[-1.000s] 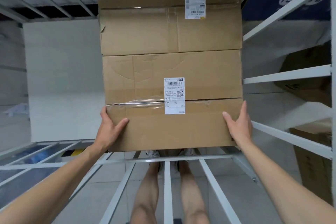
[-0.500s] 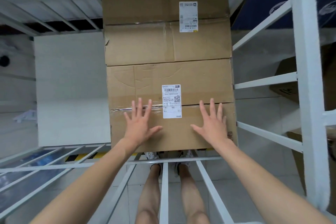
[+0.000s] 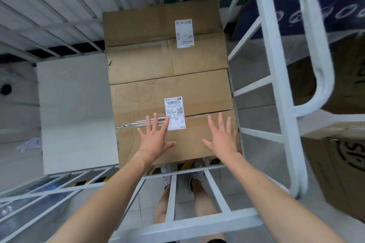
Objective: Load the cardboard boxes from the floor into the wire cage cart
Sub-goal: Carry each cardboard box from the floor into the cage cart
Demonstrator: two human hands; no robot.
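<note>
Cardboard box (image 3: 169, 77) lies flat, long axis running away; both palms atop.

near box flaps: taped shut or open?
Shut. Near box has clear tape along its flap seam, the label stuck across it, and both flaps lie flat.

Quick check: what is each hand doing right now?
Left hand: open, flat on the cardboard box, gripping nothing.
Right hand: open, flat on the same box.
</note>
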